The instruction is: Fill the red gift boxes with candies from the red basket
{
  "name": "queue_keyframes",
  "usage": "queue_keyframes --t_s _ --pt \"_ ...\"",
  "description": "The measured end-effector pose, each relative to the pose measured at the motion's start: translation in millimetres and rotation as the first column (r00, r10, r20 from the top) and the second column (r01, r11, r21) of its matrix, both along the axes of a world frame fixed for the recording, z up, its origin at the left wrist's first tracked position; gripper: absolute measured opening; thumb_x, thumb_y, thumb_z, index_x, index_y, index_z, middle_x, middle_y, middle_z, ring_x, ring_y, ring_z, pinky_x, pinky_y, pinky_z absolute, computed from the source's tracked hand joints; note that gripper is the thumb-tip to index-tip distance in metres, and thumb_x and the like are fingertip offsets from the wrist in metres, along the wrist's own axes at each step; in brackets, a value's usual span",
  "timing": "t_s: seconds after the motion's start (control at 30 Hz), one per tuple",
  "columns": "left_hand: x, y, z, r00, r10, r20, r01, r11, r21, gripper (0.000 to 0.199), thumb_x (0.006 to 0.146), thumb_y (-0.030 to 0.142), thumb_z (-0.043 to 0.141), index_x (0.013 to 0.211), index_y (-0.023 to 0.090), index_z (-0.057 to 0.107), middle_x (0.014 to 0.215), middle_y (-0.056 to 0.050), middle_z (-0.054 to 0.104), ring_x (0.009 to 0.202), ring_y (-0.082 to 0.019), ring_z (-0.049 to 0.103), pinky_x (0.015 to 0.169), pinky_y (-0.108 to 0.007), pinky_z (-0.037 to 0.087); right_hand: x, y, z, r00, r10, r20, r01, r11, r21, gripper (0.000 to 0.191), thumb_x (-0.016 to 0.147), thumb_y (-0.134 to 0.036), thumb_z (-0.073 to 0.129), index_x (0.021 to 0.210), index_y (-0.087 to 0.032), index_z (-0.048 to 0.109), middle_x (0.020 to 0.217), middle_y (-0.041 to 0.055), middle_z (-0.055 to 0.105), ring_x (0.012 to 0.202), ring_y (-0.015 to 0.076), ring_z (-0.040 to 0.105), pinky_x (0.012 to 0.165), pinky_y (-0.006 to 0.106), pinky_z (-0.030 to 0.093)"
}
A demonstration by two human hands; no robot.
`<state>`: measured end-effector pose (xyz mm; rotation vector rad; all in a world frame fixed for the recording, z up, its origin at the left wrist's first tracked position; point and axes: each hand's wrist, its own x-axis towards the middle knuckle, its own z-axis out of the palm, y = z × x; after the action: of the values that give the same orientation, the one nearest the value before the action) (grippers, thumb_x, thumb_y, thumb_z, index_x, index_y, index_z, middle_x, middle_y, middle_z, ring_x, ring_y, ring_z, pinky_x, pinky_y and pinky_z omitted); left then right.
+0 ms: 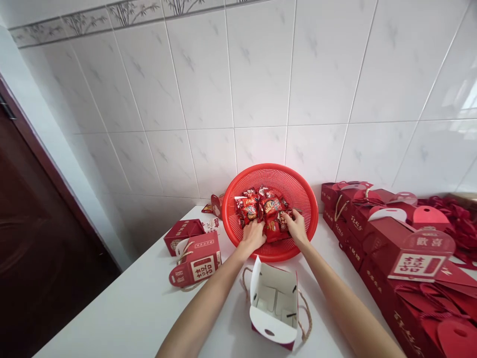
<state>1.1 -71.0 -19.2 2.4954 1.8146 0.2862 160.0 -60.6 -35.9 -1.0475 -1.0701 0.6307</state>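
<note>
Person's 2 bare hands reach into a round red plastic basket [294, 184] on a white surface [112, 313], just by the tiled wall [223, 74]. Left hand [253, 236] and right hand [294, 226] both sit on a heap of shiny red snack packets [270, 211] in the basket's middle. Fingers on both hands are curled down, half closed, on the packets; can't tell if either has a firm hold.

Packets lie jumbled, pointing diff ways, so no single long axis; red foil w/ gold & white print, text too small to read.

Nothing blocks the hands; forearms pass over the basket's near rim. Btwn forearms, just below the basket, stands an open red gift box [274, 308], white inside, w/ rope handles [303, 313]. Left of the basket: 2 red boxes [196, 261]. Right: a big pile of red boxes [372, 233], red ribbons [443, 214] behind.
</note>
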Motion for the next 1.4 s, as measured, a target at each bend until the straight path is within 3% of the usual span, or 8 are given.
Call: queue_keyframes --t_s 0.23,0.47,0.63,0.77,0.97,1.13,1.27,1.4 --pt "-7.7 14.9 15.9 0.998 0.011 0.063 -0.012 1.0 0.023 0.024 0.083 0.014 0.056 0.094 0.016 0.077 0.1 -0.017 0.075 0.098 -0.034 0.071 0.083 -0.041 0.055 8.7 9.6 -3.8 0.989 0.043 -0.143 -0.047 0.999 -0.021 0.032 0.061 -0.046 0.075 0.059 -0.023 0.053 0.057 -0.0052 0.054 0.059 0.0137 0.047 0.058 0.026 0.039" --pt "-15.6 19.4 31.9 0.987 0.052 0.155 -0.063 0.996 0.067 0.034 0.08 0.003 0.054 0.107 0.015 0.073 0.106 -0.015 0.074 0.104 -0.031 0.069 0.087 -0.035 0.052 6.0 8.9 7.2 0.939 0.133 -0.319 -0.144 0.989 -0.013 0.029 0.057 -0.042 0.078 0.061 -0.023 0.056 0.06 -0.0039 0.06 0.061 0.0147 0.054 0.057 0.026 0.045" --pt "-20.5 18.7 30.3 0.974 0.073 0.215 -0.098 0.989 0.108 0.036 0.085 0.005 0.054 0.117 0.017 0.066 0.111 -0.013 0.072 0.106 -0.028 0.067 0.09 -0.034 0.05 2.8 6.4 17.8 0.885 0.192 -0.425 -0.222 0.975 -0.023 0.027 0.054 -0.039 0.079 0.064 -0.024 0.058 0.067 -0.0006 0.068 0.069 0.019 0.062 0.062 0.03 0.051" --pt "-16.7 17.0 24.9 0.978 0.059 0.202 -0.079 0.993 0.092 0.046 0.082 0.021 0.068 0.127 0.016 0.061 0.128 -0.018 0.062 0.111 -0.033 0.065 0.091 -0.038 0.051 0.9 5.8 22.6 0.848 0.186 -0.497 -0.241 0.969 -0.049 0.024 0.053 -0.035 0.077 0.067 -0.024 0.062 0.068 -0.0013 0.068 0.069 0.0191 0.064 0.057 0.029 0.05" --pt "0.0 14.6 12.9 0.974 0.055 0.219 -0.073 0.994 0.076 0.041 0.087 0.049 0.064 0.107 0.014 0.07 0.122 -0.021 0.064 0.111 -0.037 0.064 0.092 -0.042 0.05 0.5 4.1 27.1 0.821 0.198 -0.536 -0.266 0.963 -0.052 0.018 0.055 -0.031 0.076 0.069 -0.024 0.066 0.073 -0.0012 0.069 0.071 0.0182 0.062 0.051 0.026 0.048" --pt "-1.2 18.5 8.2 0.936 0.079 0.343 -0.103 0.993 0.052 0.016 0.089 0.025 0.062 0.094 0.016 0.074 0.106 -0.016 0.073 0.105 -0.031 0.068 0.089 -0.037 0.05 1.1 5.7 27.2 0.791 0.198 -0.579 -0.284 0.957 -0.059 0.019 0.054 -0.027 0.077 0.07 -0.024 0.068 0.078 -0.0013 0.071 0.074 0.0182 0.063 0.051 0.025 0.049" --pt "-9.2 21.4 8.6 0.878 0.057 0.475 -0.115 0.989 0.095 0.024 0.097 0.025 0.052 0.103 0.018 0.074 0.103 -0.012 0.076 0.101 -0.026 0.069 0.089 -0.033 0.05 1.3 8.0 24.1 0.794 0.271 -0.544 -0.363 0.929 -0.067 0.015 0.058 -0.028 0.072 0.071 -0.024 0.066 0.074 -0.0015 0.07 0.071 0.0173 0.062 0.056 0.027 0.053" --pt "-13.1 23.7 10.5 0.812 0.045 0.582 -0.149 0.98 0.131 0.027 0.098 0.026 0.049 0.096 0.015 0.074 0.094 -0.01 0.076 0.092 -0.024 0.07 0.086 -0.032 0.051 0.1 6.6 21.8 0.788 0.283 -0.546 -0.377 0.924 -0.066 0.017 0.053 -0.024 0.075 0.064 -0.024 0.063 0.073 -0.0017 0.068 0.07 0.0163 0.061 0.059 0.026 0.054"
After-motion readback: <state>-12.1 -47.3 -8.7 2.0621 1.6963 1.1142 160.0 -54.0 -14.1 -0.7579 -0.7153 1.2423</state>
